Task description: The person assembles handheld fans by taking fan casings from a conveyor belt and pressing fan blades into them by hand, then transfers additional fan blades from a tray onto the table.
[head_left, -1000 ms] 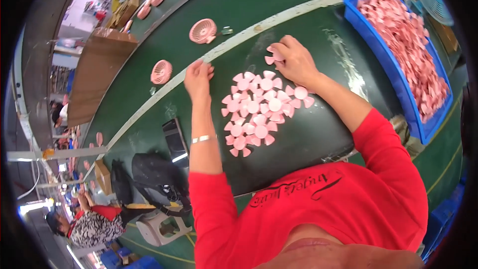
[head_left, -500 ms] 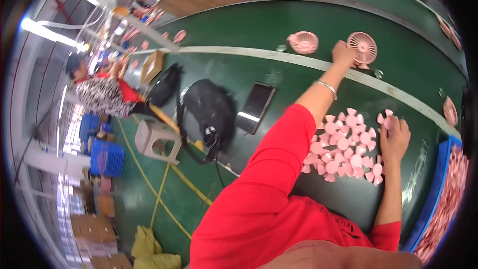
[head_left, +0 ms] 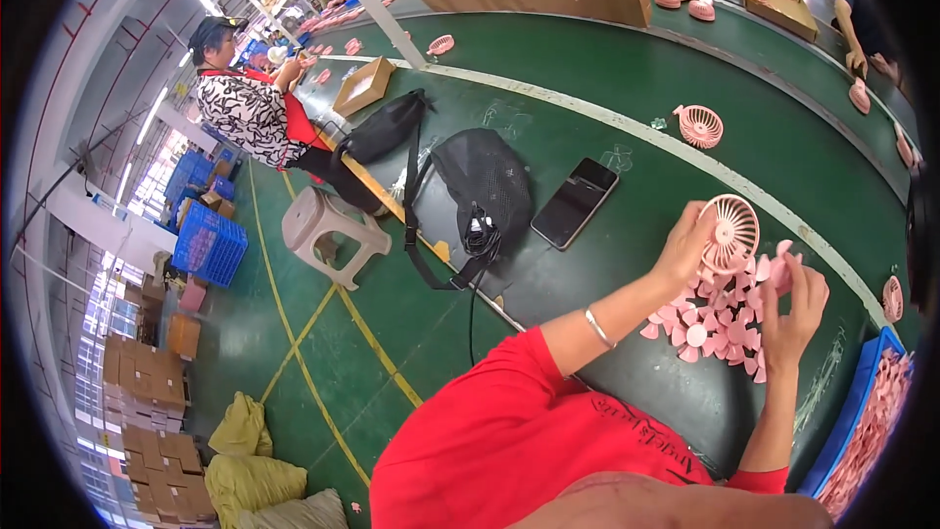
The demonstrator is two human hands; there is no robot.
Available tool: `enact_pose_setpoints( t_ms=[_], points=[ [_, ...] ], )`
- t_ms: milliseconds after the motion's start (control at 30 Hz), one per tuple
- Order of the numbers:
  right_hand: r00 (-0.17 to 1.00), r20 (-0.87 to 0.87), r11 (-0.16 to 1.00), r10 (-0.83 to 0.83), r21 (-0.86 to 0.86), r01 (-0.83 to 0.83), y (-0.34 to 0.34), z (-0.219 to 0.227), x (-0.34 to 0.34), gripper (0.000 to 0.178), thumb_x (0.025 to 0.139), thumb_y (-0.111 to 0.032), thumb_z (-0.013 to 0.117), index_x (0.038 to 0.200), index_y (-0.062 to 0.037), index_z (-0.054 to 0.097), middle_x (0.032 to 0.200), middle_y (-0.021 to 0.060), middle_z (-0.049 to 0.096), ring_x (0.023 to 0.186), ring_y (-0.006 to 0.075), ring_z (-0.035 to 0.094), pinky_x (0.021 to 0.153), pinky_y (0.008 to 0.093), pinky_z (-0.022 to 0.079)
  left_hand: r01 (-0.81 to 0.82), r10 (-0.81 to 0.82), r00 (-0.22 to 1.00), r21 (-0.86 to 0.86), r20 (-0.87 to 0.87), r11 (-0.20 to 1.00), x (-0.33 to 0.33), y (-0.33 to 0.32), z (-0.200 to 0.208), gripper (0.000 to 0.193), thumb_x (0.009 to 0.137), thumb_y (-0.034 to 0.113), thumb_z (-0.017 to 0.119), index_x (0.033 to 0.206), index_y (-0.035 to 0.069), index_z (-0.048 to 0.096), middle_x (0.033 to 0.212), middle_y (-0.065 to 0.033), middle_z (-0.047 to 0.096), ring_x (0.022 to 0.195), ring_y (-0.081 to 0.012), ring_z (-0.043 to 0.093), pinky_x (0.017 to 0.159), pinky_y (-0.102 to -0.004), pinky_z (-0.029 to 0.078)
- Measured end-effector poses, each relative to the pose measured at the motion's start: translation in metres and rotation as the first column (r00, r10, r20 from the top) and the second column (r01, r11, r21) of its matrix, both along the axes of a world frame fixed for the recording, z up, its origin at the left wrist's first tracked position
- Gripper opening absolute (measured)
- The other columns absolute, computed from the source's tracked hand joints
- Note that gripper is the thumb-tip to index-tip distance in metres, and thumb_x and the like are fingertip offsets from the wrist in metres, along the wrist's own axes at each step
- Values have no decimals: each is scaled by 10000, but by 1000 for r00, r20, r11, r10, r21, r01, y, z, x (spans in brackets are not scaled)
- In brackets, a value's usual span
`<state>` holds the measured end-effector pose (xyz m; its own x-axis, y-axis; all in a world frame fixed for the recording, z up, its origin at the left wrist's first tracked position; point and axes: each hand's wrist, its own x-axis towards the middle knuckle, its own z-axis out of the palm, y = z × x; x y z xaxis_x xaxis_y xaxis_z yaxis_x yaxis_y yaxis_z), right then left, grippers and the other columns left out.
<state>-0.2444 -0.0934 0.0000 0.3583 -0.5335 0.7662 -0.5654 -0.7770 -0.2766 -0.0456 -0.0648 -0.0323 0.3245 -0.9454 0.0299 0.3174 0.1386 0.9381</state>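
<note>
- Grasped in left hand (head_left: pixel 688 240): pink fan grille (head_left: pixel 731 234), at blade pile (head_left: pixel 696 335)'s far edge; probably light, stiff, brittle-ribbed, best held by the rim.
- Pinched in right hand (head_left: pixel 795 302), alongside: pink fan blade (head_left: pixel 781 271), likely light, slippery, best taken at the hub.
- In blue tray (head_left: pixel 852 409), right: heaped pink blades (head_left: pixel 873 431).
- Farther left: cardboard box (head_left: pixel 372 93), contents unclear.

The left forearm (head_left: pixel 632 308) slants up and rightward to the left hand (head_left: pixel 683 251), its fingers bent in a grip. The right forearm (head_left: pixel 772 426) rises nearly upright, the right hand (head_left: pixel 795 315) pinching with fingers pointing up. Both hands are near each other, apart, the left slightly higher.
</note>
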Motion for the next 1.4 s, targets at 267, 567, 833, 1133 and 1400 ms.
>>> enact_pose_setpoints(
  t_ms=[267, 567, 833, 1133, 1400],
  points=[
    [983, -158, 995, 96, -6, -98, 46, 16, 31, 388, 679, -57, 705, 1051, -23, 601, 960, 122, 569, 923, 316, 528, 913, 487, 389, 115, -83, 980, -175, 182, 978, -30, 41, 1, 367, 1014, 315, 414, 1202, 1, 440, 1061, -91, 547, 1006, -126, 507, 890, -282, 421],
    [990, -40, 990, -134, -59, 131, 70, 16, 27, 493, 636, -86, 751, 1104, -36, 603, 1017, 124, 574, 995, 325, 524, 956, 454, 359, 205, -192, 974, -108, 119, 973, -36, 59, 3, 380, 912, 139, 622, 1220, -12, 459, 1095, -81, 575, 997, -114, 551, 864, -260, 467],
    [961, 273, 595, -32, 778, -201, 59, -9, 5, 525, 568, -46, 772, 1053, 17, 581, 858, 83, 646, 801, 167, 635, 757, 295, 507, 280, -271, 957, -81, 108, 957, -43, 67, 1, 375, 826, 8, 651, 1157, -35, 481, 1075, -97, 579, 1008, -111, 541, 875, -261, 465],
    [977, 210, 829, -44, 553, -82, 62, -12, 4, 410, 614, -102, 795, 929, 24, 564, 810, 161, 603, 740, 255, 611, 674, 349, 482, 338, -319, 898, -11, 303, 941, -44, 46, 0, 318, 773, -21, 681, 1065, -28, 555, 997, -102, 641, 900, -129, 612, 802, -266, 508],
    [617, 652, 661, -441, 701, -268, -14, -40, -66, 348, 792, -110, 707, 1100, -27, 569, 915, 32, 628, 790, 99, 608, 657, 229, 496, 454, -465, 810, 122, 358, 883, -36, -50, 0, 466, 900, 231, 616, 1256, -29, 465, 1080, -136, 614, 956, -181, 623, 808, -293, 504]
  ],
)
